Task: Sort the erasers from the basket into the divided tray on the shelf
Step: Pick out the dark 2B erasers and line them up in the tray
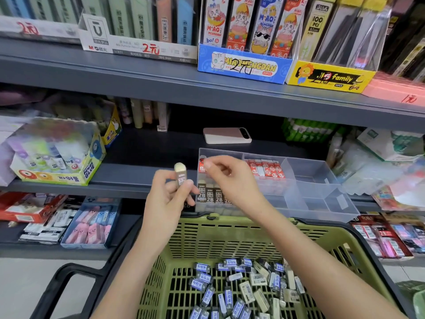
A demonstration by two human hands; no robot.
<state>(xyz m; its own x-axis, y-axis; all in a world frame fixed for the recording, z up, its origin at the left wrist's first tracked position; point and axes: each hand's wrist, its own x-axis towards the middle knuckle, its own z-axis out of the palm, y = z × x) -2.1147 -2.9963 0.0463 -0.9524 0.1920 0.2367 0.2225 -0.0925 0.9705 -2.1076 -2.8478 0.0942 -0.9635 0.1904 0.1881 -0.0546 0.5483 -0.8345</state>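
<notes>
My left hand pinches a brown-sleeved eraser upright, just left of the clear divided tray on the shelf. My right hand hovers over the tray's left compartments with its fingers curled; I cannot see whether it holds anything. A red-sleeved eraser shows just beside its fingertips. In the tray's front left compartment stand brown 2B erasers. Red erasers fill the back middle compartment. The green basket below holds several loose blue and cream erasers.
A pink phone lies on the shelf behind the tray. A glue-stick display box stands at the left. Boxes of stationery line the shelf above and the lower shelf. The tray's right compartments hold nothing.
</notes>
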